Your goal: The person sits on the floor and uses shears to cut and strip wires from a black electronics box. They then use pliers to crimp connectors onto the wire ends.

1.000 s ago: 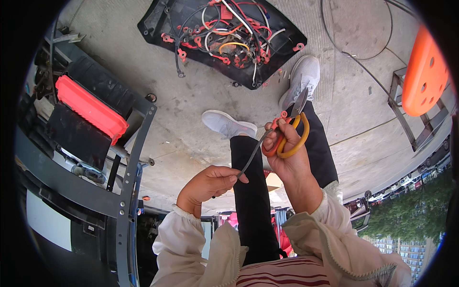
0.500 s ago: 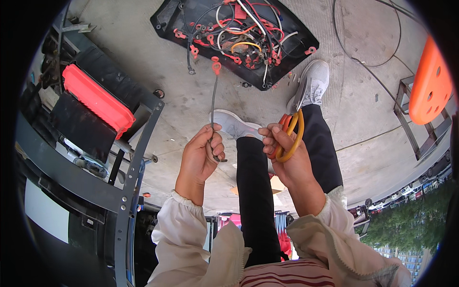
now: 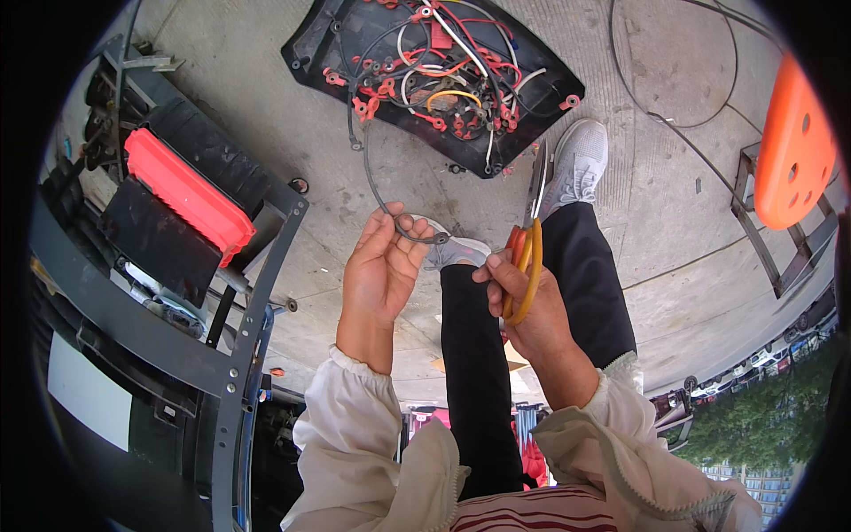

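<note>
Pinching a gray wire in half-curled fingers, the left hand has swung its ring end rightward, now exposed near the scissors the curled right hand grips; the wire's far end overlaps the black tray, contact unclear.

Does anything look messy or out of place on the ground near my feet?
Yes: the tangle of multicoloured insulated wires in the black plastic tray, with strands crossing every way. A small dark scrap also lies loose on the grey concrete floor beside the tray, perhaps fallen.
</note>
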A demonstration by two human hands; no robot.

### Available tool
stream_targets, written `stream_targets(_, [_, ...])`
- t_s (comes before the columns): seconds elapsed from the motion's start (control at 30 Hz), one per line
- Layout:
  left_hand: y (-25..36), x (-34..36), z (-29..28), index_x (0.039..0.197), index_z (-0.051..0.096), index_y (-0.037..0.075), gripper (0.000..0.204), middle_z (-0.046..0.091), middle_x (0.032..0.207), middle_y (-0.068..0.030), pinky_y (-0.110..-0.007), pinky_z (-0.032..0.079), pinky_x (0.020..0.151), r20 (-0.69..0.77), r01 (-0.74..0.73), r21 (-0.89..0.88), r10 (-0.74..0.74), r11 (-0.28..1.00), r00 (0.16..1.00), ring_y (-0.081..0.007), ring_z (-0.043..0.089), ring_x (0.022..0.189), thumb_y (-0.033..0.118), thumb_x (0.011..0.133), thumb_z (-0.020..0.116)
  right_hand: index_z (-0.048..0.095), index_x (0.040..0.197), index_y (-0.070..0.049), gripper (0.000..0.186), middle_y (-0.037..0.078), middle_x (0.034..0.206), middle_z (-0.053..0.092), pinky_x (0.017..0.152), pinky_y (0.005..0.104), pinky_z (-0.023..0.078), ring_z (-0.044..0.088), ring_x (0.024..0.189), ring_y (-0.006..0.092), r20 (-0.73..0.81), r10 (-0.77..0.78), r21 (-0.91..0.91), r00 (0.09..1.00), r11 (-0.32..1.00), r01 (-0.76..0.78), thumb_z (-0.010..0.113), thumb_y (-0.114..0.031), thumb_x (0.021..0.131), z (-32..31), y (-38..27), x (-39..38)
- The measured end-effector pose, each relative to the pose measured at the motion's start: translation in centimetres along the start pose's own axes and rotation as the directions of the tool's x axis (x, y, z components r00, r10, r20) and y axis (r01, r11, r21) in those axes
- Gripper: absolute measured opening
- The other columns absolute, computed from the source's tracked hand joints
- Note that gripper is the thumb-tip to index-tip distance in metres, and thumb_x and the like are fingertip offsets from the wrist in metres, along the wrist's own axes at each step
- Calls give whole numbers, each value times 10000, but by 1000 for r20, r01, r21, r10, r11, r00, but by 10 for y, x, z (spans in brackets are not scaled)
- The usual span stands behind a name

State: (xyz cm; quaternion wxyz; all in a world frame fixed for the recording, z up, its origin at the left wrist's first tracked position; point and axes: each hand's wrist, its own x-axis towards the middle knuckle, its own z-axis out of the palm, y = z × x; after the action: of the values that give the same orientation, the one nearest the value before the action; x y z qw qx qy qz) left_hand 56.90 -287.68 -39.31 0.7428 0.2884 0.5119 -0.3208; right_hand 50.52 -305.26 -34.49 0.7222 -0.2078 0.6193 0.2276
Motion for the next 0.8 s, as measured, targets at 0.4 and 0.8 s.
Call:
stream_targets(0.4, [1, -8, 18, 1098, 501, 2, 170, 573, 942, -112, -389, 494, 928, 52, -45, 24, 43, 999, 998, -233, 606, 949, 79, 960, 440, 558, 861, -49, 137, 47, 773, 629, 465, 186, 407, 505, 541, 47, -1, -13, -42, 1000, 999, 13, 629, -165, 882, -4, 2, -2])
stream_targets(0.8, [5, -7, 33, 1097, 499, 1, 170, 574, 947, -113, -396, 498, 920, 56, -48, 110, 42, 993, 998, -238, 609, 944, 74, 963, 427, 558, 846, -49, 137, 47, 765, 627, 464, 180, 415, 512, 542, 47, 11, -14, 5, 1000, 1000, 14, 625, -163, 885, -4, -8, -5])
